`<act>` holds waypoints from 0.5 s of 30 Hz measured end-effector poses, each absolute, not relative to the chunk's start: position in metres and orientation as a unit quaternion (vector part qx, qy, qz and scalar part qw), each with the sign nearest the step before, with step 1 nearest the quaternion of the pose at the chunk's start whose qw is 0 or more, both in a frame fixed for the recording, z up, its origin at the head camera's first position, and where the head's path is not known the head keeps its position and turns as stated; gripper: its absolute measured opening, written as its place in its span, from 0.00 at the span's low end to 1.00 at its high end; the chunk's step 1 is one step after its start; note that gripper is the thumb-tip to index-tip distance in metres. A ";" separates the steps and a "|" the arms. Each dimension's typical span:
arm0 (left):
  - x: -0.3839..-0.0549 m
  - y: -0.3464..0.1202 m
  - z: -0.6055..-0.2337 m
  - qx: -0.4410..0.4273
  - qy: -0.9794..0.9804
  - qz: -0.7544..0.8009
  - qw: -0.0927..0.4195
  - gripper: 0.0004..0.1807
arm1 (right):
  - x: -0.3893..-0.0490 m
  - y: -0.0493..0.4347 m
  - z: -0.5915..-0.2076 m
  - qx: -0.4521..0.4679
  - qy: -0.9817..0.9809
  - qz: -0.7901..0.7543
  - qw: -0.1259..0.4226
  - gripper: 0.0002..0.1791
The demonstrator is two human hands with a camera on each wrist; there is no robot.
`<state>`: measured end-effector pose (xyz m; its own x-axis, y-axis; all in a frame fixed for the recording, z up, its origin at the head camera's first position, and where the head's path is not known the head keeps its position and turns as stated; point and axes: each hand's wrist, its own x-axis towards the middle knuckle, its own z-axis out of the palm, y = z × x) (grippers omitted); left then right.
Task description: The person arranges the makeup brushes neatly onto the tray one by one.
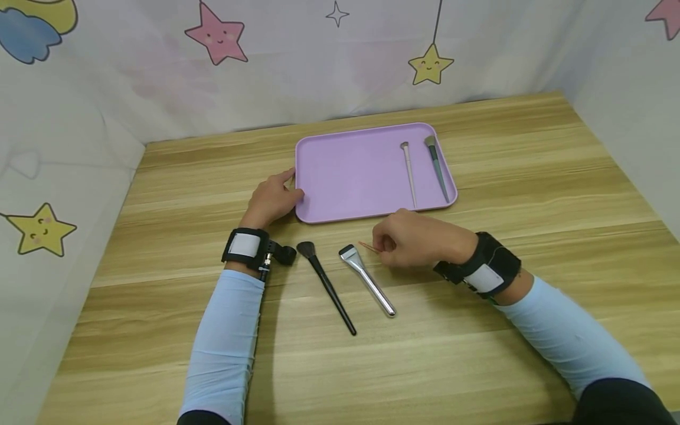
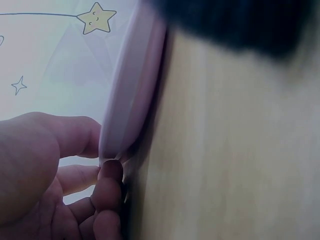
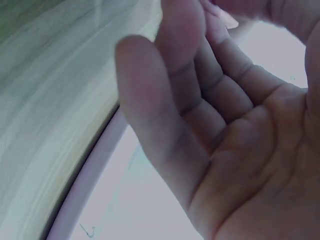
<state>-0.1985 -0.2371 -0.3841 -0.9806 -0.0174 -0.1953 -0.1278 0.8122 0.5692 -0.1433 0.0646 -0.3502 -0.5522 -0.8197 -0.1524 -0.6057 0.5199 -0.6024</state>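
Left hand (image 1: 272, 198): held the purple tray (image 1: 347, 171) at its left rim, with fingers narrowed on the edge.
Right hand (image 1: 417, 239): pinched a thin reddish stick (image 1: 369, 247) near the tray's front edge, with fingers curled; showed only one end of it.
Tray load: lay toward the right end, a slim pale brush (image 1: 409, 174) beside a green brush (image 1: 437, 168).
Bench (image 1: 425, 366): carried a black brush (image 1: 329, 288) and a silver brush (image 1: 370, 282) between the forearms, well apart from the tray load, bristles toward the tray.
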 end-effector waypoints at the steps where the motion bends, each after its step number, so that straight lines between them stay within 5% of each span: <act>1: -0.198 -0.237 -0.384 -0.038 0.947 0.304 0.091 0.38 | -0.144 0.065 -0.350 -0.422 0.846 -0.252 0.208 0.04; 15: -0.199 -0.238 -0.386 -0.037 0.948 0.301 0.091 0.38 | -0.146 0.064 -0.348 -0.390 0.868 -0.260 0.165 0.04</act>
